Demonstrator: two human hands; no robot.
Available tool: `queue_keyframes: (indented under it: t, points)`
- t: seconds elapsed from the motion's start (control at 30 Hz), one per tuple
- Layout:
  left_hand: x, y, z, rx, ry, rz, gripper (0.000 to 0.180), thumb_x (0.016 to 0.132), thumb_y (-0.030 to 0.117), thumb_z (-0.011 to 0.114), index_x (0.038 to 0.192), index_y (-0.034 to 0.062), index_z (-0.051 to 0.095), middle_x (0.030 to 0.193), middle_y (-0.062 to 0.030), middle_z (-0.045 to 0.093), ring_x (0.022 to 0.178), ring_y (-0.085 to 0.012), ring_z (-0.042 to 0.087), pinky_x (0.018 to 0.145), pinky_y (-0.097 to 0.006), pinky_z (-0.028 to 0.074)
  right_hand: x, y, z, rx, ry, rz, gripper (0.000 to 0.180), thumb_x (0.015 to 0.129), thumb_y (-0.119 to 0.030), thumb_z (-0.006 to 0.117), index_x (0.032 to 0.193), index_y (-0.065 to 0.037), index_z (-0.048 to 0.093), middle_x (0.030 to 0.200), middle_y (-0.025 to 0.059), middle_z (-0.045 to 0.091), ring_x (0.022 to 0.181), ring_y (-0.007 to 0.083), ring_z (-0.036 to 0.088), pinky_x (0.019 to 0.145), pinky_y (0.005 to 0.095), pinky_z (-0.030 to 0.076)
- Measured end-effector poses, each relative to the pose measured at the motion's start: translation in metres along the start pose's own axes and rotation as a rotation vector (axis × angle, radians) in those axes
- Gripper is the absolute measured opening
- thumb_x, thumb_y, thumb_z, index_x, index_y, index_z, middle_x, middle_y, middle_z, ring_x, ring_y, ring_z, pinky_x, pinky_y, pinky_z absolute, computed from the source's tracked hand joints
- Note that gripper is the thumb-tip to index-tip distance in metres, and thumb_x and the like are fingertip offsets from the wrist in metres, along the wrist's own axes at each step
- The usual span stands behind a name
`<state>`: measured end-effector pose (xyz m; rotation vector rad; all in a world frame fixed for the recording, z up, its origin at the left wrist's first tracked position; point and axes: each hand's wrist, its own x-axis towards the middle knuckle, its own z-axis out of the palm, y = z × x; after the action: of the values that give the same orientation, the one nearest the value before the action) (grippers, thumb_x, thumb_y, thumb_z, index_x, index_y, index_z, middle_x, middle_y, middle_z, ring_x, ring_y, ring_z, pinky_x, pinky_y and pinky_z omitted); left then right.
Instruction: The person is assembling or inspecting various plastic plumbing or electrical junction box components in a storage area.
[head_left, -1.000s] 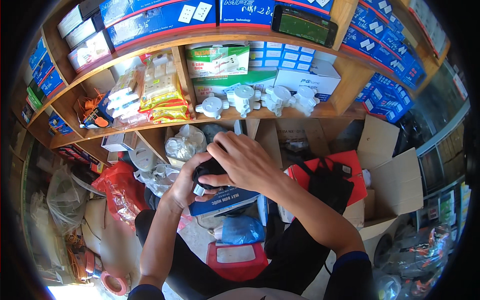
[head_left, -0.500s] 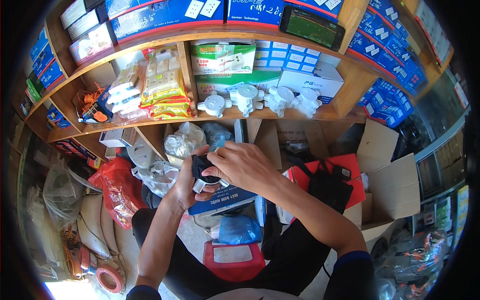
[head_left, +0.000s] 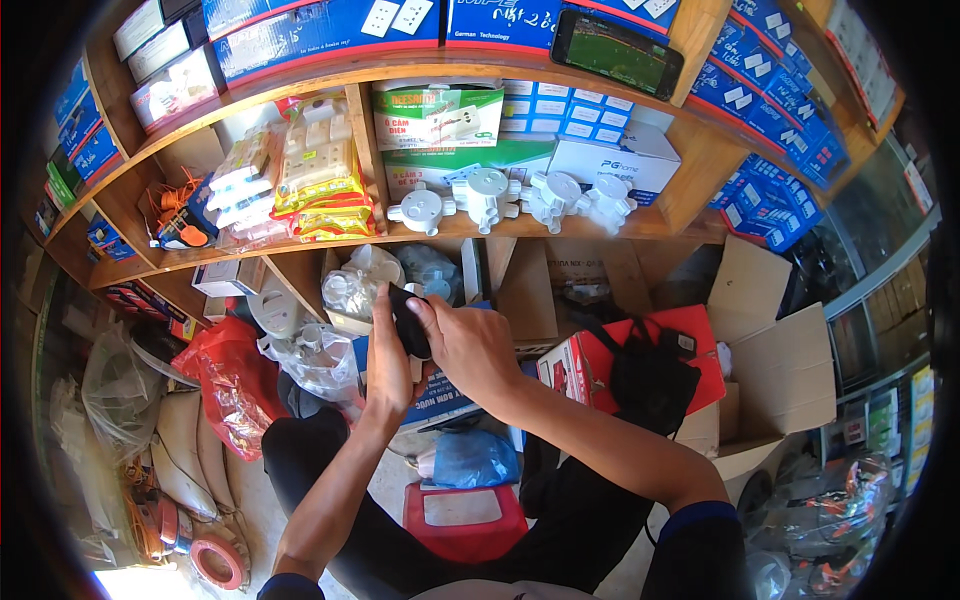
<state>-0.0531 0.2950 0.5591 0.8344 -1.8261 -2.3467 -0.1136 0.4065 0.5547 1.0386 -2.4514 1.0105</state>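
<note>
In front of the shelf, my left hand (head_left: 388,368) and my right hand (head_left: 468,345) meet around a black cloth (head_left: 408,318). The left fingers point upward along its left side, with that palm behind it. My right thumb presses the cloth from above, and the other right fingers curl round the far side. Small white parts of a round plastic junction box show at the cloth's edges; most of it is covered by cloth and fingers. Several similar white round junction boxes (head_left: 487,198) with pipe stubs stand in a row on the shelf above.
Beyond my hands is a bag of white fittings (head_left: 362,284). A blue carton (head_left: 450,385) lies below them. To the right are a red box (head_left: 655,360) with a black bag on it and an open cardboard carton (head_left: 780,370). A red stool (head_left: 465,530) stands between my legs.
Both hands have turned the cloth-covered junction box more upright; its white stubs, visible before, are now mostly hidden. My left fingers have straightened upward. The view has shifted slightly.
</note>
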Motion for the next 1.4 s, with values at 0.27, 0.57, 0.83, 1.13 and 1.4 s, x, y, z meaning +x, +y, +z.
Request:
queue_keyframes:
  t: [0.27,0.57,0.83,1.13,1.4]
  points:
    - [0.012,0.004,-0.009,0.192,-0.053,0.100,0.080,0.105,0.067,0.026,0.088,-0.0025,0.062,0.056,-0.0099,0.057,0.041,-0.0192,0.055,0.037,-0.031,0.043,-0.002,0.004,-0.008,0.140,-0.144,0.109,0.032,0.109,-0.032,0.051,0.097,-0.003,0.061,0.060,0.0157,0.061,0.058,0.0396,0.064,0.054,0.0500,0.050]
    - [0.021,0.005,-0.034,-0.074,-0.287,-0.097,0.055,0.106,0.058,0.042,0.114,0.0090,0.065,0.096,-0.0026,0.068,0.085,-0.0144,0.066,0.081,-0.030,0.053,-0.007,0.015,-0.009,-0.094,-0.312,-0.241,0.051,0.099,-0.043,0.064,0.114,0.006,0.058,0.098,0.0188,0.068,0.095,0.0337,0.070,0.073,0.0440,0.058]
    - [0.017,-0.011,-0.004,-0.393,-0.004,0.165,0.043,0.109,0.044,0.043,0.101,0.0069,0.062,0.090,-0.0031,0.061,0.085,-0.0132,0.058,0.081,-0.032,0.048,-0.010,-0.007,0.002,0.177,-0.040,0.003,0.030,0.106,-0.030,0.057,0.096,-0.002,0.065,0.064,0.0162,0.064,0.058,0.0385,0.065,0.054,0.0488,0.049]
    - [0.014,-0.001,-0.009,0.429,0.069,0.581,0.036,0.105,0.034,0.051,0.096,-0.0006,0.051,0.078,-0.0130,0.050,0.076,-0.0220,0.047,0.072,-0.037,0.041,-0.022,0.002,0.028,0.634,-0.229,0.634,0.068,0.111,-0.048,0.036,0.073,0.004,0.057,0.066,0.0281,0.061,0.070,0.0483,0.063,0.061,0.0524,0.045]
    - [0.025,0.011,-0.039,-0.486,-0.236,-0.183,0.035,0.102,0.040,0.051,0.106,0.0092,0.067,0.094,-0.0063,0.072,0.082,-0.0211,0.070,0.076,-0.039,0.059,-0.002,-0.005,-0.014,-0.135,-0.198,-0.211,0.052,0.100,-0.056,0.058,0.098,-0.004,0.053,0.076,0.0150,0.065,0.071,0.0355,0.068,0.059,0.0475,0.053]
